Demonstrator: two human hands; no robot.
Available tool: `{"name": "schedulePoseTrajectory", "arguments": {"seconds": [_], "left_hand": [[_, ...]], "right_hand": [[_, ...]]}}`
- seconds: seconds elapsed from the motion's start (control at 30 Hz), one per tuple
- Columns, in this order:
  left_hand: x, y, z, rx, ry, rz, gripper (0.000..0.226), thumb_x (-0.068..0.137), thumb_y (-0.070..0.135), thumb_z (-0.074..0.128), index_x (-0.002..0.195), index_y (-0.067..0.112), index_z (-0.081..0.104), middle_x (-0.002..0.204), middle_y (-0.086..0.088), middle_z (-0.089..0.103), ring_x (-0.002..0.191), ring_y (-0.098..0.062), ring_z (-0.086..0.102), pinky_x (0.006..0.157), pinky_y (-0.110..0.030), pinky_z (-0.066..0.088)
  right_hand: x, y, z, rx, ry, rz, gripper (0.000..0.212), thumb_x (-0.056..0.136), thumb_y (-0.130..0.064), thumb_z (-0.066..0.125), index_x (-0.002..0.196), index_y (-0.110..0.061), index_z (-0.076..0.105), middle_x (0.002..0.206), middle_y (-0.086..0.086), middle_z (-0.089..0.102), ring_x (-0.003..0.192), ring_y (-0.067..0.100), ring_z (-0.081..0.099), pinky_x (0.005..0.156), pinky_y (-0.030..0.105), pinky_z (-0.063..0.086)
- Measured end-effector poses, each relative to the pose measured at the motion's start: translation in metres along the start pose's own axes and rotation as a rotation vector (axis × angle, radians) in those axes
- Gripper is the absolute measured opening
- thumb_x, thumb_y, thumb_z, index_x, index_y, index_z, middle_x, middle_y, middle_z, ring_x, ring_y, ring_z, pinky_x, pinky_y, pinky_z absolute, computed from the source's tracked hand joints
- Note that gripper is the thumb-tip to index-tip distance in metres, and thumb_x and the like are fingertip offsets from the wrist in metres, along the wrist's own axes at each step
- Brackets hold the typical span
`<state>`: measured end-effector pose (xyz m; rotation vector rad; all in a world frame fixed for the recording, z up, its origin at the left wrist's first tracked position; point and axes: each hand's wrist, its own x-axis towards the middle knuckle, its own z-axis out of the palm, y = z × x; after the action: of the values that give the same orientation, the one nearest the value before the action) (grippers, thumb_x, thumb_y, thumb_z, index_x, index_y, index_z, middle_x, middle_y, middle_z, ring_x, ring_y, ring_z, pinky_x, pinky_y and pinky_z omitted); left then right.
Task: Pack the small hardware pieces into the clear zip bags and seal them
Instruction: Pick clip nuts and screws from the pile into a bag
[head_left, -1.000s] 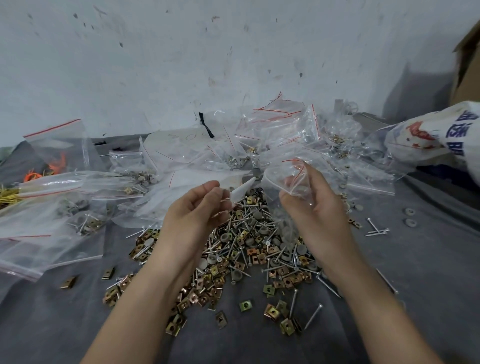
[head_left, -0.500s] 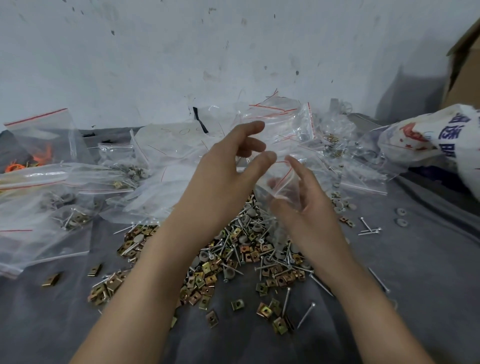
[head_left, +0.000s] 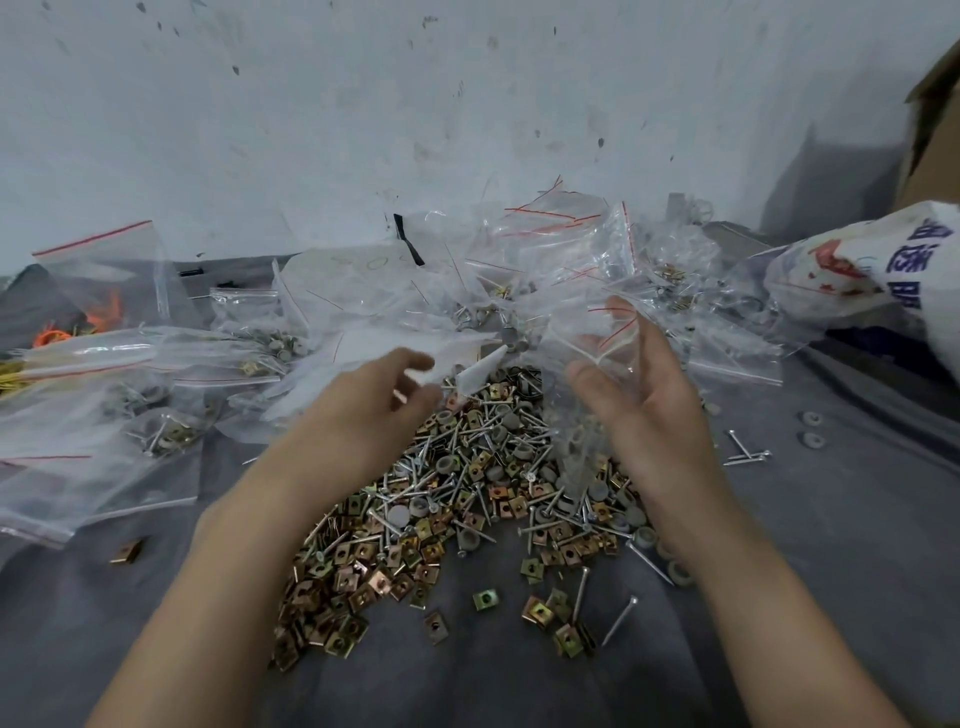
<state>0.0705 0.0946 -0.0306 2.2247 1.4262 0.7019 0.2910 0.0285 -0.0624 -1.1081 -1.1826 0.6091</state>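
A pile of small hardware (head_left: 467, 509) lies on the grey cloth in front of me: brass-coloured square clips, silver nails and grey round caps. My right hand (head_left: 660, 415) holds a clear zip bag (head_left: 597, 343) with a red line upright above the pile's right side, thumb in front and fingers behind. A few grey pieces show through the bag's lower part. My left hand (head_left: 363, 415) hovers over the pile's far left edge with fingers loosely curled and slightly blurred. I see nothing in it.
Filled clear bags (head_left: 130, 415) lie at the left. A heap of empty zip bags (head_left: 545, 244) is stacked against the wall behind the pile. A white printed sack (head_left: 883, 270) and a cardboard box (head_left: 935, 104) stand at the right. Loose nails (head_left: 743, 452) lie beside them.
My left hand went up to the bag's mouth with fingers spread, then dropped back down and to the left. My right hand kept its hold on the bag.
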Motion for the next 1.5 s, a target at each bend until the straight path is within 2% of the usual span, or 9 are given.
{"name": "schedulePoseTrajectory", "arguments": {"seconds": [0.2,0.5,0.57,0.73,0.87,1.03,1.2,1.4,1.5], "left_hand": [[-0.023,-0.026,0.004,0.208,-0.264,-0.089,0.032,0.097,0.042,0.056,0.128,0.032,0.055,0.115,0.010,0.063,0.097,-0.007,0.060,0.084,-0.026,0.047],[-0.040,-0.025,0.013,0.361,-0.227,-0.045,0.020,0.100,0.035,0.050,0.113,0.024,0.061,0.111,0.004,0.055,0.102,-0.015,0.053,0.091,-0.032,0.045],[-0.039,-0.023,0.016,0.411,-0.221,-0.050,0.019,0.100,0.034,0.050,0.111,0.024,0.062,0.110,0.004,0.054,0.103,-0.017,0.052,0.092,-0.033,0.045],[-0.035,-0.018,0.018,0.435,-0.235,-0.078,0.017,0.099,0.026,0.046,0.102,0.019,0.061,0.101,0.002,0.060,0.092,-0.017,0.059,0.085,-0.035,0.051],[-0.039,-0.018,0.016,0.415,-0.187,-0.066,0.015,0.100,0.026,0.044,0.102,0.020,0.058,0.100,0.004,0.061,0.089,-0.015,0.060,0.084,-0.035,0.052],[-0.045,-0.018,0.013,0.314,-0.155,-0.057,0.014,0.101,0.030,0.042,0.100,0.022,0.054,0.094,0.007,0.061,0.082,-0.010,0.059,0.079,-0.034,0.055],[-0.046,-0.015,0.010,0.213,-0.041,-0.030,0.011,0.101,0.034,0.043,0.101,0.026,0.050,0.089,0.008,0.063,0.075,-0.009,0.058,0.067,-0.029,0.050],[-0.039,-0.016,0.012,0.132,0.102,-0.046,0.015,0.102,0.040,0.044,0.104,0.031,0.057,0.080,0.013,0.062,0.064,-0.005,0.057,0.061,-0.029,0.051],[-0.026,-0.005,0.017,-0.139,0.229,-0.053,0.017,0.102,0.029,0.049,0.104,0.030,0.065,0.085,0.013,0.066,0.053,0.002,0.054,0.048,-0.014,0.038]], "right_hand": [[-0.004,-0.005,-0.001,0.007,0.007,-0.018,0.058,0.094,-0.024,0.068,0.143,-0.047,0.045,0.140,-0.019,0.056,0.121,-0.007,0.056,0.088,0.008,0.047],[-0.012,-0.016,-0.004,0.023,-0.007,-0.015,0.057,0.096,-0.021,0.066,0.144,-0.045,0.045,0.133,-0.014,0.062,0.113,-0.006,0.062,0.085,0.013,0.052],[-0.012,-0.018,-0.004,0.017,-0.009,-0.015,0.059,0.096,-0.021,0.066,0.145,-0.045,0.043,0.135,-0.012,0.061,0.116,-0.003,0.061,0.093,0.020,0.049],[-0.015,-0.022,-0.003,-0.011,-0.010,-0.011,0.061,0.096,-0.024,0.067,0.144,-0.050,0.041,0.142,-0.013,0.054,0.127,0.003,0.054,0.104,0.030,0.044],[-0.026,-0.021,-0.004,-0.055,-0.027,-0.010,0.058,0.095,-0.027,0.068,0.140,-0.055,0.043,0.130,-0.029,0.058,0.119,-0.009,0.056,0.094,0.018,0.045],[-0.027,-0.036,-0.003,-0.079,0.010,0.020,0.055,0.092,-0.033,0.068,0.128,-0.068,0.045,0.145,-0.021,0.050,0.132,0.000,0.048,0.105,0.033,0.044],[-0.024,-0.048,0.010,-0.075,-0.002,-0.001,0.053,0.093,-0.026,0.068,0.128,-0.060,0.048,0.116,-0.044,0.060,0.110,-0.011,0.061,0.078,0.008,0.050],[-0.015,-0.038,0.022,-0.062,0.000,-0.039,0.057,0.094,-0.033,0.068,0.140,-0.057,0.042,0.139,-0.027,0.053,0.128,-0.004,0.050,0.097,0.022,0.044],[-0.002,-0.035,0.021,-0.059,0.044,-0.067,0.058,0.096,-0.030,0.067,0.143,-0.052,0.041,0.145,-0.019,0.050,0.129,0.001,0.051,0.101,0.026,0.041]]}}
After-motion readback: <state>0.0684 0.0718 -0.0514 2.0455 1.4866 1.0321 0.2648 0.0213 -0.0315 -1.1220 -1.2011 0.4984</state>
